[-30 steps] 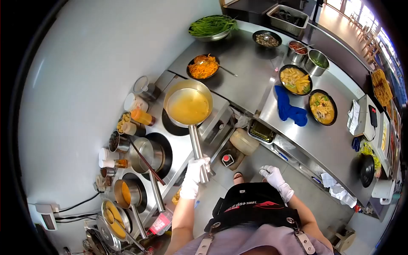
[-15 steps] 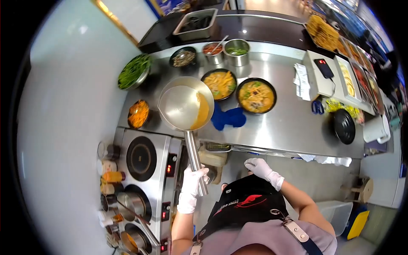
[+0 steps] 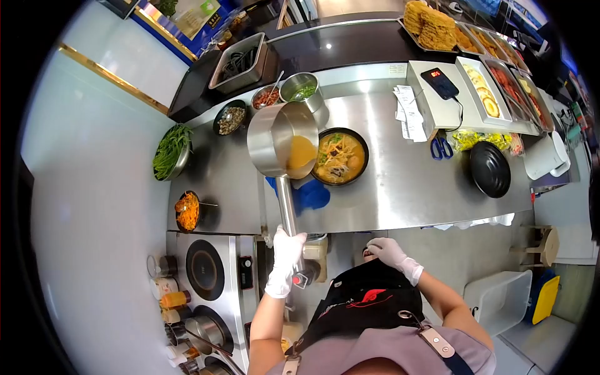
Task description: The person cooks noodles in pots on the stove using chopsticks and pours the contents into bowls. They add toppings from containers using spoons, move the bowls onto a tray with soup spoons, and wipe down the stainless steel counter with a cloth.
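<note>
My left hand [image 3: 288,250], in a white glove, grips the long metal handle of a saucepan [image 3: 269,134]. The pan is tilted over the counter, with orange-brown broth [image 3: 301,154] gathered at its right side. Right beside the pan stands a black bowl of noodle soup [image 3: 340,156] with shredded toppings; the pan covers the spot where a second soup bowl stood earlier. Under the pan, a blue cloth or mitt [image 3: 310,195] lies partly hidden. My right hand [image 3: 389,252], also gloved, hangs near the apron [image 3: 359,294], fingers loosely bent and holding nothing.
Bowls of greens [image 3: 172,152], shredded carrot [image 3: 187,211] and chopped topping [image 3: 230,119] line the left side. A metal pot [image 3: 301,87] stands behind the pan. Scissors [image 3: 441,148] and a black bowl [image 3: 490,169] lie right. Cooktop [image 3: 205,270] is at lower left.
The view has shifted. The pan has moved over the farther soup bowl, hiding it, and its broth now shows as a wider pool. My right hand stays near the apron.
</note>
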The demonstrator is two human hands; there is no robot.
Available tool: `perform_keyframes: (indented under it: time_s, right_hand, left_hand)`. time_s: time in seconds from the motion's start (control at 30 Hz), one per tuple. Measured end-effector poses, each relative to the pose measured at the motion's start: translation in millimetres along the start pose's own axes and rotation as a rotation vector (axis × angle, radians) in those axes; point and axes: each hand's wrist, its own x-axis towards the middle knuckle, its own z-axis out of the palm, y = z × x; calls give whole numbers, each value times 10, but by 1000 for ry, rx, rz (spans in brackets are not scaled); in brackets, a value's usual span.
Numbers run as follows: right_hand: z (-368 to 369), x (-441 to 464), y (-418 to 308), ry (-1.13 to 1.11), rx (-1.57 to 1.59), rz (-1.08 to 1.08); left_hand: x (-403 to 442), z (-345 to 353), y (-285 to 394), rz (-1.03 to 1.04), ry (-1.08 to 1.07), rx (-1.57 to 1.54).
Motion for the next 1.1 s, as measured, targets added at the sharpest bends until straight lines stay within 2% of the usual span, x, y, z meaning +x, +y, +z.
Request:
perform_keyframes:
  time_s: [0.17, 0.23, 0.5, 0.6, 0.83, 0.93, 1.03, 1.1]
  right_hand:
    - [-113, 37, 36, -3, -3, -31]
    - [-133, 72, 62, -3, -31, -111]
    - [-152, 132, 106, -36, -5, -90]
    - [-152, 130, 129, -41, -28, -103]
    - [-156, 51, 96, -50, -97, -121]
    - [-113, 18, 88, -44, -135, -169]
    - [-53, 15, -5, -58, -79, -201]
    - [37, 62, -79, -72, -54, -197]
  left_hand:
    - [112, 96, 25, 76, 82, 239]
    - [108, 115, 88, 75, 88, 316]
    - [10, 109, 217, 164, 177, 631]
    - [-20, 87, 202, 237, 220, 697]
    - [-121, 68, 225, 224, 234, 694]
    - [-108, 126, 98, 141, 60, 404]
    - [-314, 87, 255, -174, -169, -352]
    - [-537, -196, 230, -248, -341, -744]
